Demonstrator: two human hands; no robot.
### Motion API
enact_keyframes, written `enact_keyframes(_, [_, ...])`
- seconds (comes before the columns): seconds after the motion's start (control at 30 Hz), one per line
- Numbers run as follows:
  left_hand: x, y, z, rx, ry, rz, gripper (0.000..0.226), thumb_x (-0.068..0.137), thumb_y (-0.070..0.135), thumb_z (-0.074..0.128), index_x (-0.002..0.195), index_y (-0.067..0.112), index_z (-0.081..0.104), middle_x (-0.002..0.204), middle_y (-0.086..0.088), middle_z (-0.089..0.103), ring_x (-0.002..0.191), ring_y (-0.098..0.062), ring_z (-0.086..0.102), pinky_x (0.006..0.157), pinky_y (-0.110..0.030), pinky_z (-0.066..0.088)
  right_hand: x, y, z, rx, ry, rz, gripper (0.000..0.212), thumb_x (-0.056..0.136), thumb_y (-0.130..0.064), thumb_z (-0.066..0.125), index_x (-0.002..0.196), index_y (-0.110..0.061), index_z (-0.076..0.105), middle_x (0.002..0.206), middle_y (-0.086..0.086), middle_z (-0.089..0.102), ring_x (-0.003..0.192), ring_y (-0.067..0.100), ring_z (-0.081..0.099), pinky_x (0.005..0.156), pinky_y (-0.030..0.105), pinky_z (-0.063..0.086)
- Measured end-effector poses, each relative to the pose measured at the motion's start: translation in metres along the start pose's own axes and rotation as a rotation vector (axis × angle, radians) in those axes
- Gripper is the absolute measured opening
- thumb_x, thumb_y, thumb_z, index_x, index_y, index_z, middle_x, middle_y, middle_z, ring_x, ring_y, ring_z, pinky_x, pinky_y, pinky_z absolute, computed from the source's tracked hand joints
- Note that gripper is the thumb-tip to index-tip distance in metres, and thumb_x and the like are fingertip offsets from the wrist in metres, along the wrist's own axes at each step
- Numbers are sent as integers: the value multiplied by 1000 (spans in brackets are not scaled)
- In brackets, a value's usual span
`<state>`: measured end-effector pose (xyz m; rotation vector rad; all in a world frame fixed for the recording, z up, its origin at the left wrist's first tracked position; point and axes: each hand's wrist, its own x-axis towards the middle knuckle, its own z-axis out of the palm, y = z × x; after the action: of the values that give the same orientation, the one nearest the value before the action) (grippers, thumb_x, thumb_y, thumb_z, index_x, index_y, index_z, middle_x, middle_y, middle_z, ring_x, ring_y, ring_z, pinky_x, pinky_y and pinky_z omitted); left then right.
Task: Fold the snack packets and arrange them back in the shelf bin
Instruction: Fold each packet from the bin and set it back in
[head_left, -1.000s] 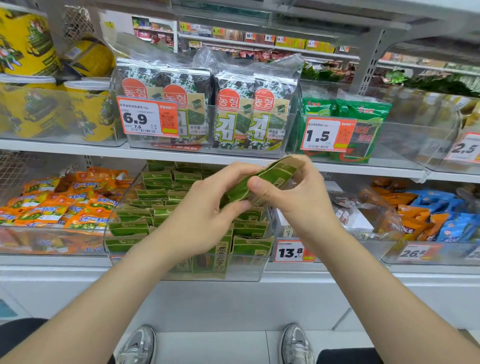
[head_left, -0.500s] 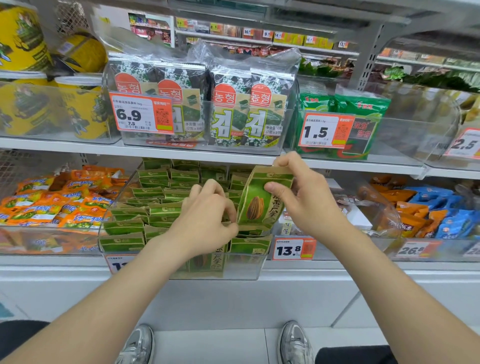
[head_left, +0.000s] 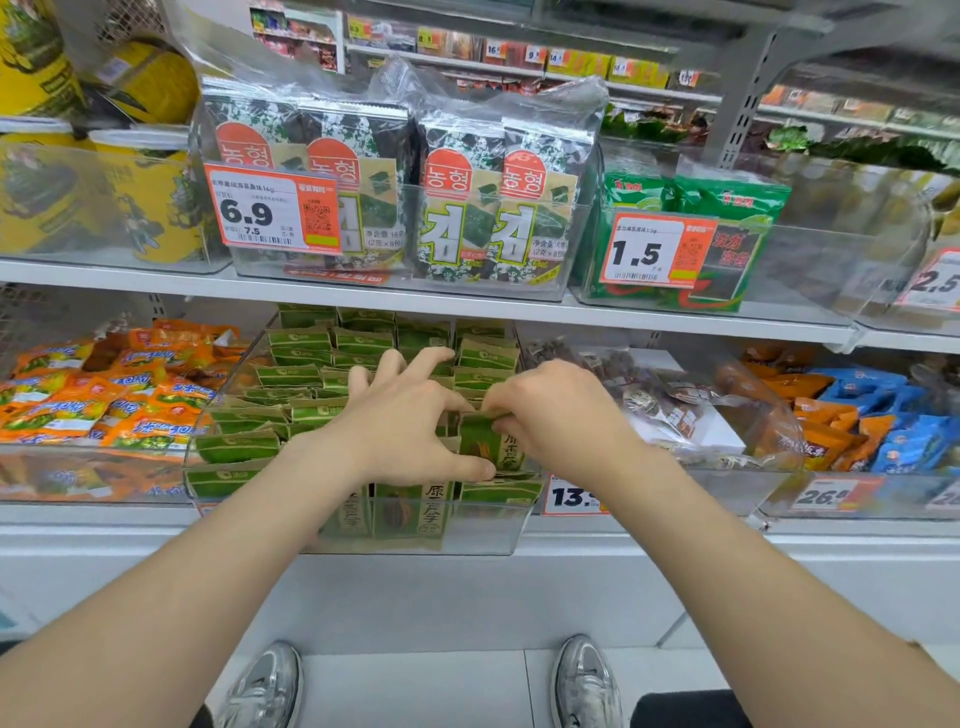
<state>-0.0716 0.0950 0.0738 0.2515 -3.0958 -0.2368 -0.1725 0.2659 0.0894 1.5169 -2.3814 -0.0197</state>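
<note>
A clear shelf bin on the lower shelf holds several rows of green snack packets. One green packet with a brown seed picture stands upright in the front right rows. My right hand pinches its top edge. My left hand lies over the rows beside it, thumb against the packet's lower left side, fingers spread toward the back rows. Both hands meet above the packet's top.
Left of the green bin is a bin of orange packets; right of it a bin with clear bags, then orange and blue packets. The upper shelf carries seaweed packs close above the hands. Price tags hang along the fronts.
The packet was held up between both hands above the bin; it has come down into the front right rows, and both hands have lowered with it.
</note>
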Motion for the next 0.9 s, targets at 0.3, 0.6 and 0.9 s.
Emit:
enact_keyframes(0.3, [4,-4,0,36,-54,18,89,71,87,62,152,52,48,173,13,2,142,-34,19,107,-55,26,4,18,-3,348,-325,64,55,76,-54,90,123,-32,75,118,-9,76,117,15,64,100,36,52])
enact_keyframes(0.6, [-1,-6,0,25,-79,44,84,80,86,52,156,50,41,172,7,13,143,-32,21,111,-58,22,2,13,-3,306,-171,-45,63,73,-25,88,114,-38,42,107,-4,66,93,23,61,78,45,57])
enact_keyframes(0.9, [-4,-4,-1,30,-91,20,99,70,106,38,153,53,43,172,1,19,147,-32,19,114,-56,21,2,9,4,170,-161,-120,20,81,-32,84,91,-39,68,108,-10,69,100,22,66,80,42,58])
